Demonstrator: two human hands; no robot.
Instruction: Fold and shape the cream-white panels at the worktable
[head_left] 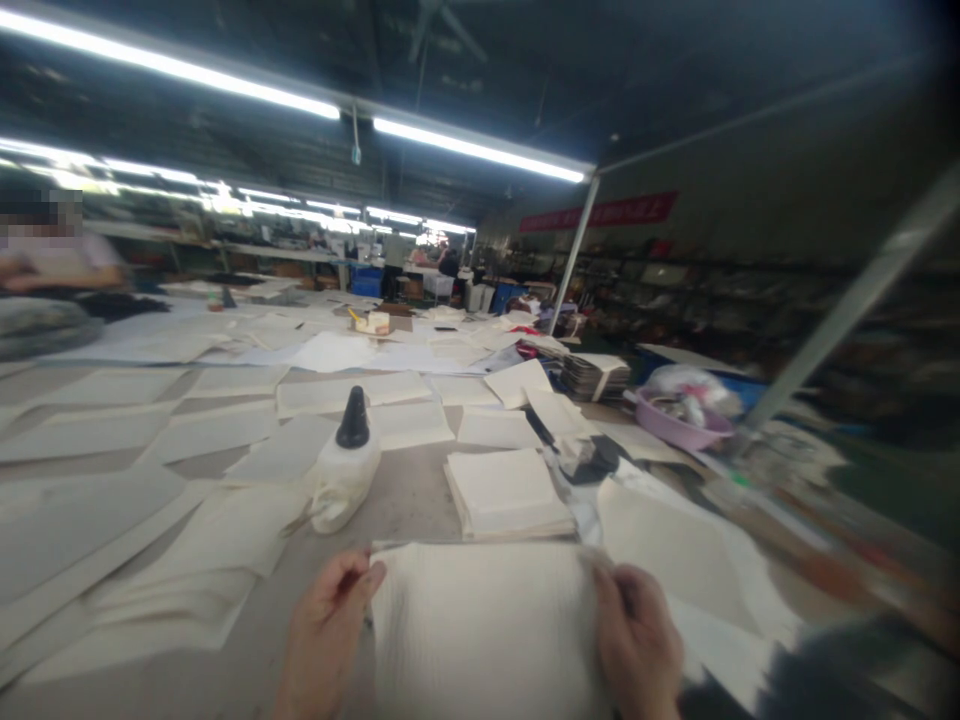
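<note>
A stack of cream paper sheets (487, 630) stands at the near edge of the table, held between both hands. My left hand (326, 625) grips its left edge, thumb on top. My right hand (637, 640) grips the right edge. Just beyond lies a smaller pile of cream sheets (506, 490). A white glue bottle with a black nozzle (346, 465) stands to the left of that pile, above my left hand.
Many cream sheets (217, 430) are spread over the long grey table (405, 490). A purple basin (679, 425) with plastic sits at right near a slanted metal post (855, 300). A person (56, 260) sits far left; others stand at the back.
</note>
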